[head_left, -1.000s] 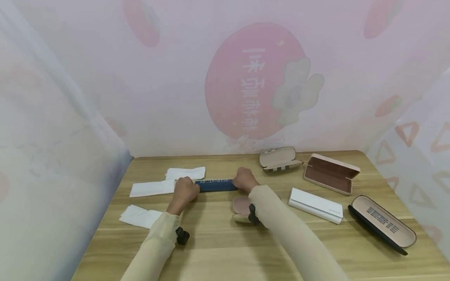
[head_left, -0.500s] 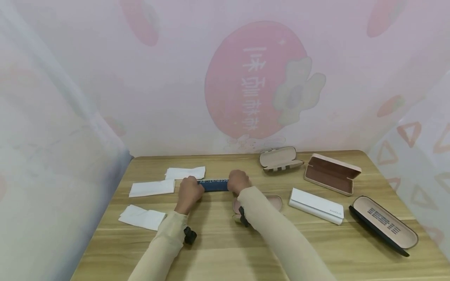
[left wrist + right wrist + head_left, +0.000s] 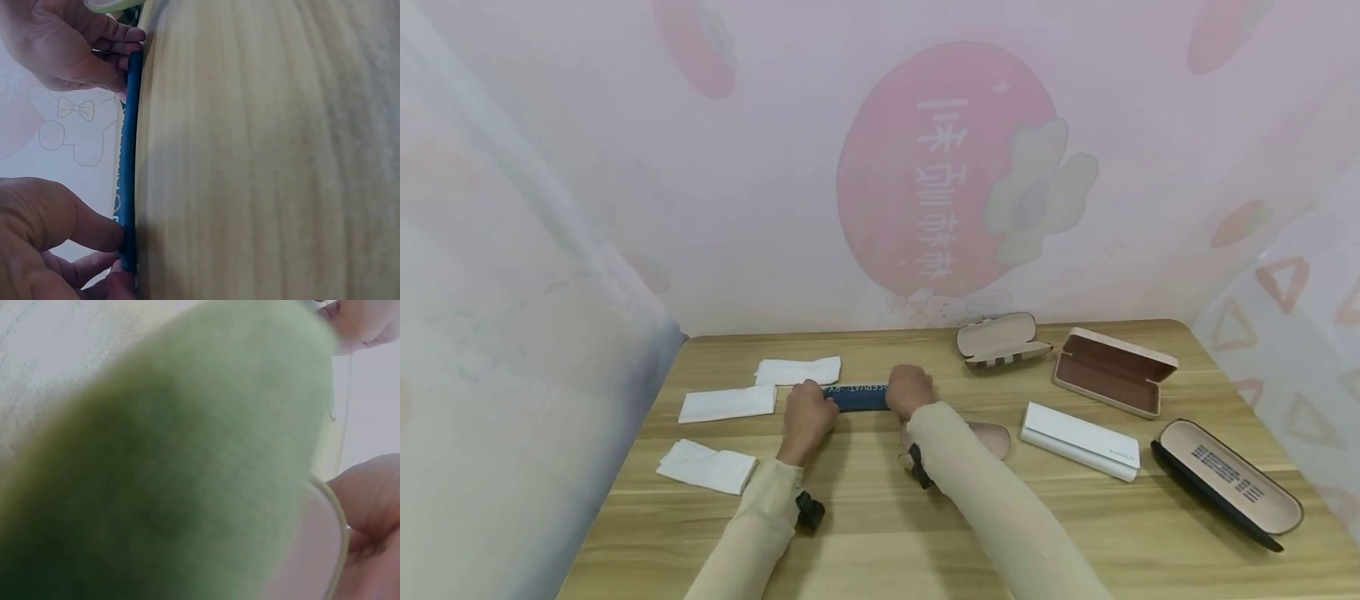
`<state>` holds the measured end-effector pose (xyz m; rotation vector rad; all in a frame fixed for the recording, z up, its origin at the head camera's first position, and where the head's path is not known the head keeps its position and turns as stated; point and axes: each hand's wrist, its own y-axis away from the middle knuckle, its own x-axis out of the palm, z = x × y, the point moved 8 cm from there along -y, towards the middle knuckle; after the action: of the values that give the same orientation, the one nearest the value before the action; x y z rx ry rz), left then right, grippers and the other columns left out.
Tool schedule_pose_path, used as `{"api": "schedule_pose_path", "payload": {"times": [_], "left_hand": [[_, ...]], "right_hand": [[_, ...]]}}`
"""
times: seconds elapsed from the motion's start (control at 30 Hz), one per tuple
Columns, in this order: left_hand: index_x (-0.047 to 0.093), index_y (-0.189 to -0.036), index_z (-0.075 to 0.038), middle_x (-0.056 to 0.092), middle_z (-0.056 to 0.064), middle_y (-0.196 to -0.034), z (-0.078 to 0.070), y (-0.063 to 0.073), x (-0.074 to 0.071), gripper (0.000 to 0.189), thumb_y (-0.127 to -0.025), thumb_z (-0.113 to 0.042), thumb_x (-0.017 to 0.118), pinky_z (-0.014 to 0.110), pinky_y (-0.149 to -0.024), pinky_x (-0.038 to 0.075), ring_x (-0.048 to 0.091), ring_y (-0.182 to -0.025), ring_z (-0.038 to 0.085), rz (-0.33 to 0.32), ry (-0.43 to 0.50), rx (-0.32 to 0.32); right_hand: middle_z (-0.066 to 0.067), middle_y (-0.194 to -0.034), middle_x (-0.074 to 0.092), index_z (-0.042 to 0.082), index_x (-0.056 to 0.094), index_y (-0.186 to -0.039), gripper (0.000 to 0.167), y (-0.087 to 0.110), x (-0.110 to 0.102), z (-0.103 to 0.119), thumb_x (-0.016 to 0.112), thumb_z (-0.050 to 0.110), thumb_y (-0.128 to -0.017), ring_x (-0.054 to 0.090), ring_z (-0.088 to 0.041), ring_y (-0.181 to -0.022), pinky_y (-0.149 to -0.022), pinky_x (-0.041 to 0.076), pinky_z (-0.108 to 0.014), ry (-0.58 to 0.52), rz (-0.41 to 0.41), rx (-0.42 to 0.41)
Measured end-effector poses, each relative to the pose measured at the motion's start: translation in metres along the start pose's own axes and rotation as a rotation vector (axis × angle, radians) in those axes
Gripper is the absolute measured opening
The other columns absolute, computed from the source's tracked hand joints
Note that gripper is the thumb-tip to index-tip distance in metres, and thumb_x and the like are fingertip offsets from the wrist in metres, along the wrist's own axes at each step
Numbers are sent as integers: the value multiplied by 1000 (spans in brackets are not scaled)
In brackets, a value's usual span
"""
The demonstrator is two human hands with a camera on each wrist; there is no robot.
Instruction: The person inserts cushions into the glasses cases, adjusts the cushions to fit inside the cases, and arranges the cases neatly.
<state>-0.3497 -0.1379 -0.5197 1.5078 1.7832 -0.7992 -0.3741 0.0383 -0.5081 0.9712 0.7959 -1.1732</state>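
Note:
A dark blue folded cloth (image 3: 861,397) with pale lettering lies as a narrow strip near the middle of the table. My left hand (image 3: 808,417) pinches its left end, and my right hand (image 3: 910,390) holds the right end. From the left wrist, the strip's blue folded edge (image 3: 129,150) runs between both hands, low against the wood. Under my right forearm stands an open glasses case (image 3: 991,438) with pink lining, partly hidden by the sleeve. Its blurred green shell (image 3: 181,450) fills much of the right wrist view.
Several white folded cloths (image 3: 727,403) lie at left. On the right are an open striped case (image 3: 1000,337), an open brown-lined case (image 3: 1108,375), a shut white case (image 3: 1078,440) and an open black case (image 3: 1228,479). A patterned curtain rises behind the table.
My hands have drawn closer together along the blue cloth, the left moving right and the right slightly left. Less of the strip shows between them. The cases and white cloths have stayed put.

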Motion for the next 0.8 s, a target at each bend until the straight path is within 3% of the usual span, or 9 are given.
{"api": "schedule_pose_path", "payload": {"times": [0.07,0.17,0.23,0.3,0.4,0.5,0.6,0.7,0.8], "left_hand": [[35,-54,-13,38,4,-62,0,1,-1,40,-83,2,57,27,-45,25,33,-54,18,-13,11,20],[31,-51,-15,28,-3,-51,-1,1,-5,43,-81,3,56,25,-43,18,24,-47,13,-29,49,47],[38,-53,-14,30,-5,-49,1,1,-7,39,-83,1,57,25,-43,21,27,-46,12,-32,83,46],[49,-61,-9,43,0,-54,3,1,-10,28,-86,-3,61,26,-46,28,38,-50,15,-34,114,40],[62,-78,-2,61,10,-71,8,2,-13,12,-88,-8,66,30,-55,40,54,-63,21,-33,123,17],[66,-86,0,68,15,-84,12,4,-15,11,-87,-11,70,35,-64,47,61,-73,26,-39,111,2],[66,-87,-1,70,14,-84,14,6,-15,12,-87,-13,71,37,-68,50,63,-75,25,-47,120,3],[67,-89,-1,71,13,-84,15,7,-17,13,-87,-14,73,35,-70,50,65,-76,24,-53,164,24],[67,-93,0,71,14,-87,16,8,-18,15,-87,-13,73,32,-71,50,66,-78,23,-56,216,38]], "right_hand": [[-8,-77,65,6,59,-68,26,-1,-1,-2,59,-4,-91,57,-22,-76,-90,52,-41,-38,1,14],[-2,-59,44,11,44,-59,38,-3,-4,-3,57,-5,-91,41,-16,-57,-62,48,-30,-135,-10,35],[0,-53,34,13,38,-55,44,-3,-8,-4,57,-4,-91,34,-14,-49,-48,37,-26,-205,-21,43],[2,-50,30,14,34,-53,47,-2,-11,-5,58,-2,-90,32,-12,-45,-42,31,-23,-276,-35,44],[0,-53,38,9,44,-58,38,-1,-10,-9,63,3,-91,39,-13,-46,-41,36,-23,-362,-32,63],[-10,-73,55,-2,59,-83,14,-1,-4,-19,67,5,-91,54,-17,-53,-45,50,-27,-483,-24,126],[-19,-95,63,-8,62,-105,24,-1,-1,-30,73,5,-88,66,-24,-61,-52,58,-31,-583,-22,196],[-16,-90,67,-3,66,-89,10,2,-3,-36,74,2,-86,68,-23,-59,-52,57,-30,-608,-18,214],[-6,-73,63,7,58,-64,27,7,-10,-38,73,2,-86,59,-16,-54,-51,50,-27,-616,-25,188]]}}
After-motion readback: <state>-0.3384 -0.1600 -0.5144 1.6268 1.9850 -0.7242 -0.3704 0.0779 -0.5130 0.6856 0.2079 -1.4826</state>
